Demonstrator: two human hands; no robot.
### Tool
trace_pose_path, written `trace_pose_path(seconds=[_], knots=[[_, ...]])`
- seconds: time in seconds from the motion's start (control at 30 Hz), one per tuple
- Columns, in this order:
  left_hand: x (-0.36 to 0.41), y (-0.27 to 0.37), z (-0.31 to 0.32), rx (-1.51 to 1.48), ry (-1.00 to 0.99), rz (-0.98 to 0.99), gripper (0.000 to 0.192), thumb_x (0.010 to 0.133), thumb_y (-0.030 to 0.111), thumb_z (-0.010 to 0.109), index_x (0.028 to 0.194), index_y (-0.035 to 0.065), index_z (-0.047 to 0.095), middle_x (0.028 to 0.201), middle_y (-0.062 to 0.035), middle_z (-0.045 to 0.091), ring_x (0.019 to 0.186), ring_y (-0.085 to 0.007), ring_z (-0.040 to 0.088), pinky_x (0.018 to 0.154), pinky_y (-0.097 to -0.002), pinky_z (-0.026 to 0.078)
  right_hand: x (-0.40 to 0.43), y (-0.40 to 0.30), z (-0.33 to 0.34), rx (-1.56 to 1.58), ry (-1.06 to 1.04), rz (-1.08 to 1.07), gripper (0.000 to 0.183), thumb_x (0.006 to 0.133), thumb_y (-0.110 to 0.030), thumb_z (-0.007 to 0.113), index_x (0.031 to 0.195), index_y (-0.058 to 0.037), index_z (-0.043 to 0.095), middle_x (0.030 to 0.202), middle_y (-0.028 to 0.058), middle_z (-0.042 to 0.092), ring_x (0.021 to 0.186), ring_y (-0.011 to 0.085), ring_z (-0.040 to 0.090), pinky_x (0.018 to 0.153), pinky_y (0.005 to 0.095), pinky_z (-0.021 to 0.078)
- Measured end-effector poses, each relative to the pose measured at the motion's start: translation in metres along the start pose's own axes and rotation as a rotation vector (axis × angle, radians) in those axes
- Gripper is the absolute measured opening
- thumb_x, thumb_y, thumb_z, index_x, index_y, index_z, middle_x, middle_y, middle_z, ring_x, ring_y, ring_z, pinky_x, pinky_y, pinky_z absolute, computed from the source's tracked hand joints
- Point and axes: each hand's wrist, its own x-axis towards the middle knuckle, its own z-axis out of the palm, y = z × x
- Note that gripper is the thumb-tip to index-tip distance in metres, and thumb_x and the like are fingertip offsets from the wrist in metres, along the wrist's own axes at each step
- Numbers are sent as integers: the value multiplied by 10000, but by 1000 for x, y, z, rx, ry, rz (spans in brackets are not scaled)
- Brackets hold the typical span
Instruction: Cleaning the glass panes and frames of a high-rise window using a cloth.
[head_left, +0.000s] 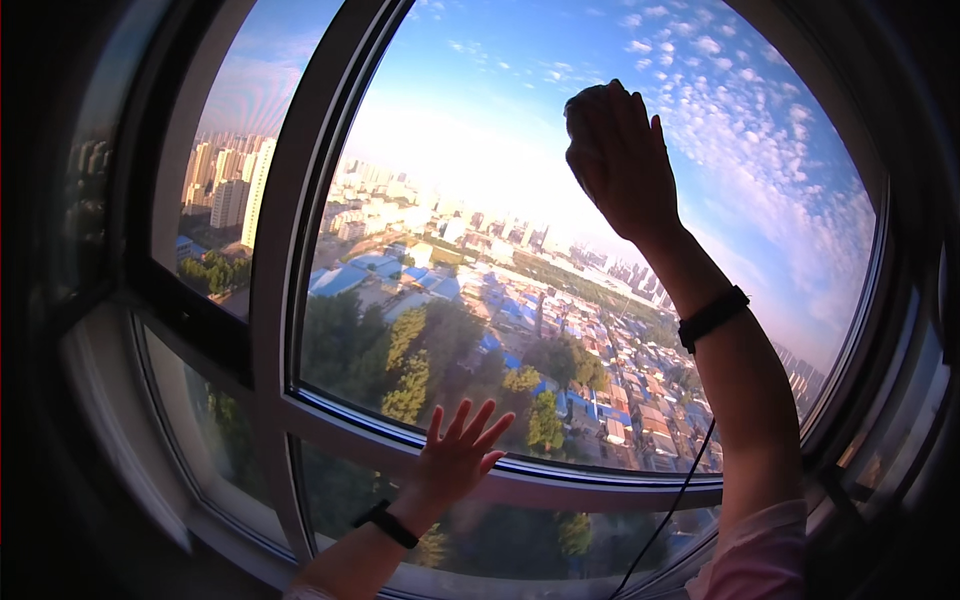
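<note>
My right hand (630, 169) is raised high before the large window pane (480, 187), dark against the bright sky. Under its palm and fingers is a bunched cloth (581, 124), which bulges out on the left; shadow hides its detail. The cloth appears to lie flat against the glass. Lower down, my left hand (454, 461) has its fingers spread and holds nothing. It is over the lower rail of the window frame (600, 487), fingertips in front of the bottom of the pane; whether it touches is unclear. Each wrist wears a black band (712, 319).
A thin black cable (667, 517) hangs beside my right forearm. An upright mullion (281, 210) divides the large pane from a narrower, dark-framed window section (187, 315) at left. Lower panes (510, 536) run beneath the rail. Trees, low roofs and tall buildings are far below outside.
</note>
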Motion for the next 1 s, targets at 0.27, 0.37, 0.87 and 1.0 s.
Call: trace_pose_path(seconds=[0.27, 0.37, 0.87, 1.0], knots=[[0, 0, -2, 5, 0, 8, 733, 973, 588, 541, 1606, 361, 250, 1710, -49, 92, 1576, -303, 7, 1238, -580, -10, 58, -60, 29, 163, 204, 20, 228, 881, -190, 631, 1081, -118, 549, 1060, 131, 545, 1063, 360, 541, 846, 503, 513], [-4, -2, -8, 27, -17, -15, 727, 976, 599, 522, 1606, 366, 244, 1710, -42, 93, 1576, -296, 4, 1240, -573, -30, 51, -117, 29, 135, 225, -103, 287, 900, -230, 654, 1148, -119, 561, 1200, 122, 578, 1231, 358, 533, 967, 529, 507], [-4, -2, 2, 15, -23, -20, 754, 952, 620, 546, 1603, 374, 255, 1711, -39, 87, 1576, -293, 17, 1241, -577, 10, -53, -101, -1, 249, -22, -33, 444, 941, -445, 644, 1333, -241, 601, 1456, 78, 530, 1403, 307, 457, 1159, 586, 310], [-5, -2, 5, -5, 5, -17, 769, 936, 631, 562, 1598, 361, 279, 1708, -45, 108, 1575, -290, 42, 1235, -592, 58, -59, -11, -14, -99, -4, 92, 440, 965, -369, 592, 1358, -186, 520, 1446, 126, 483, 1373, 392, 441, 1017, 641, 443]])
